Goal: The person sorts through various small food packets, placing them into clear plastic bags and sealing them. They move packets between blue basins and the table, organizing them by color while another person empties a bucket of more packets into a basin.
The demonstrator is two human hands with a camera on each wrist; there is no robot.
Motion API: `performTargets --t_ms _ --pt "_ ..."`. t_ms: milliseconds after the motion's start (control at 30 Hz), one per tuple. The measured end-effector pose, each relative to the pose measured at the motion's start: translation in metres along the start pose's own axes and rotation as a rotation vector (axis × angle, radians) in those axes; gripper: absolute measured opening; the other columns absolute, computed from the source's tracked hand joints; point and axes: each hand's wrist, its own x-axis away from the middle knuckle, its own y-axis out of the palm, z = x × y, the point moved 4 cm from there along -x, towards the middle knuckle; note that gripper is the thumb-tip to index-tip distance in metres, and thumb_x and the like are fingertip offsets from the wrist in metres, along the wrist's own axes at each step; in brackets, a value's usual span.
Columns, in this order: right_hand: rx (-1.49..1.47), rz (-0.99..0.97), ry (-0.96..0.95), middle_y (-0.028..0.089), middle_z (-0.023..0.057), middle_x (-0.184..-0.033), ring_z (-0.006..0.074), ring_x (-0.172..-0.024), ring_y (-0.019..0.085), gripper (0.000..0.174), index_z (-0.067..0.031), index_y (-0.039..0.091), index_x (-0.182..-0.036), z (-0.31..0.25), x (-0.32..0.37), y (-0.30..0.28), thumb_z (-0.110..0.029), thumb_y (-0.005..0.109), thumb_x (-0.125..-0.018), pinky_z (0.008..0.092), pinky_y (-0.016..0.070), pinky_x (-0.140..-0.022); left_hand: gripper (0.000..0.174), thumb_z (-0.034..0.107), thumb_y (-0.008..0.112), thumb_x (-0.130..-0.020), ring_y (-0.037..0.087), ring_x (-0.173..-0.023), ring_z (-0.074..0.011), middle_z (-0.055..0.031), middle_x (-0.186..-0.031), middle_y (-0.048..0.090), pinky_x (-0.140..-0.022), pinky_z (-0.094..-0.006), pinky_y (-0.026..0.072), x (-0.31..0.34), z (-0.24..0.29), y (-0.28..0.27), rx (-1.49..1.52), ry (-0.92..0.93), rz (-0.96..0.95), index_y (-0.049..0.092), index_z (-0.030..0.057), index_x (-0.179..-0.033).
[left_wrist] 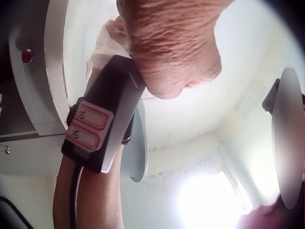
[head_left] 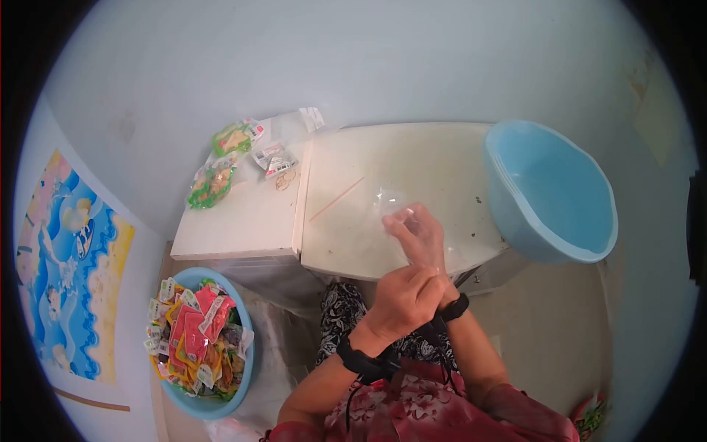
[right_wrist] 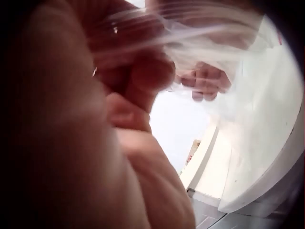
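Thin clear plastic, a disposable glove by its look (head_left: 384,200), covers my right hand (head_left: 417,230) and sticks out past its fingers, over the white table. My left hand (head_left: 403,300) pinches the film at the right wrist, fingers curled in. In the right wrist view the stretched film (right_wrist: 209,36) runs across the top, and bent right fingers (right_wrist: 205,82) show through it. A large, blurred left hand (right_wrist: 138,119) fills the near side. The left wrist view shows the back of my left hand (left_wrist: 171,43) beside the black wrist camera (left_wrist: 102,114).
A light blue basin (head_left: 508,199) stands at the table's right end. A pink stick (head_left: 336,199) lies on the table (head_left: 346,247). Food packets (head_left: 212,180) and rubber bands (head_left: 285,179) lie on the left cabinet. Below it, another basin (head_left: 247,368) holds many packets.
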Motion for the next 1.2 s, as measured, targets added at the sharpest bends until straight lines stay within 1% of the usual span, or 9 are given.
performTargets --t_ms 100,300,500,567,667,800,1000,1133,1200 --pt "-0.133 -0.12 0.075 0.067 0.0156 -0.127 0.0274 -0.124 0.063 0.043 0.0013 0.059 -0.134 -0.001 -0.004 -0.006 -0.027 0.066 -0.103 0.0401 0.0525 -0.105 0.027 -0.005 0.072 -0.069 0.061 -0.064 -0.0262 -0.0072 -0.078 0.056 -0.054 -0.037 0.0499 0.005 0.005 -0.001 -0.002 -0.079 0.001 0.061 0.0047 -0.092" --pt "-0.509 -0.186 -0.289 0.049 0.0155 -0.152 0.0315 -0.134 0.055 0.063 -0.0013 0.041 -0.154 -0.033 0.002 0.007 -0.021 0.068 -0.101 0.0472 0.0501 -0.108 0.028 -0.005 0.073 -0.069 0.064 -0.069 -0.0274 -0.0073 -0.081 0.059 -0.056 -0.0379 0.052 0.015 -0.005 -0.001 0.055 -0.102 -0.096 0.06 0.0053 -0.091" --pt "0.092 0.043 -0.239 0.065 0.0095 -0.124 0.0238 -0.115 0.065 0.036 0.0001 0.057 -0.131 -0.001 -0.025 -0.009 -0.011 0.069 -0.099 0.0354 0.0538 -0.097 0.027 -0.005 0.073 -0.069 0.064 -0.071 -0.0261 -0.0061 -0.081 0.06 -0.06 -0.0373 0.0545 0.008 -0.004 -0.008 0.079 0.031 -0.13 0.06 0.0053 -0.09" --pt "-0.014 -0.007 -0.2 0.067 0.0065 -0.112 0.0203 -0.106 0.067 0.026 -0.0004 0.059 -0.118 -0.004 -0.026 -0.013 -0.022 0.064 -0.104 0.033 0.0549 -0.093 0.026 -0.003 0.073 -0.068 0.065 -0.072 -0.026 -0.0062 -0.081 0.06 -0.062 -0.0378 0.0546 0.01 0.001 -0.007 0.084 0.016 -0.043 0.059 0.0053 -0.089" --pt "0.009 -0.174 -0.337 0.062 0.0144 -0.136 0.0289 -0.127 0.061 0.064 -0.0028 0.055 -0.141 -0.007 -0.024 -0.015 -0.055 0.043 -0.107 0.0446 0.0496 -0.105 0.028 -0.002 0.072 -0.069 0.063 -0.076 -0.0295 -0.007 -0.084 0.058 -0.064 -0.0402 0.0539 0.018 -0.011 -0.009 0.051 -0.169 0.101 0.058 0.0047 -0.092" --pt "0.067 -0.213 -0.183 0.036 0.0195 -0.163 0.0362 -0.144 0.045 0.086 -0.0125 0.022 -0.165 -0.023 -0.031 0.01 -0.066 0.046 -0.101 0.0528 0.0419 -0.114 0.027 -0.003 0.07 -0.07 0.061 -0.077 -0.0299 -0.0073 -0.085 0.056 -0.063 -0.0407 0.0516 0.027 -0.024 -0.016 0.019 -0.164 0.101 0.054 0.0052 -0.089" --pt "0.053 -0.245 -0.212 0.033 0.0201 -0.164 0.0394 -0.141 0.048 0.085 -0.0144 0.013 -0.166 -0.048 -0.021 0.031 -0.062 0.044 -0.103 0.0523 0.0456 -0.11 0.027 -0.005 0.07 -0.072 0.062 -0.077 -0.0286 -0.0068 -0.086 0.056 -0.063 -0.0401 0.0513 0.031 -0.016 -0.026 0.015 -0.201 0.133 0.055 0.0052 -0.092" --pt "0.08 -0.396 -0.233 0.037 0.0167 -0.162 0.0355 -0.137 0.053 0.073 -0.0125 0.025 -0.164 -0.021 -0.032 0.023 -0.048 0.05 -0.105 0.0448 0.0495 -0.107 0.026 -0.005 0.07 -0.074 0.063 -0.073 -0.0284 -0.0075 -0.084 0.056 -0.061 -0.0408 0.0511 0.031 -0.021 -0.037 0.0 -0.221 0.234 0.058 0.0064 -0.094" --pt "0.323 -0.215 -0.101 0.045 0.0128 -0.158 0.0317 -0.136 0.054 0.058 -0.0074 0.042 -0.156 -0.021 -0.034 0.036 -0.028 0.058 -0.105 0.04 0.0481 -0.108 0.02 -0.005 0.067 -0.078 0.062 -0.066 -0.0292 -0.0082 -0.078 0.057 -0.059 -0.0396 0.051 0.037 -0.034 -0.037 0.016 -0.352 0.255 0.059 0.0069 -0.093"
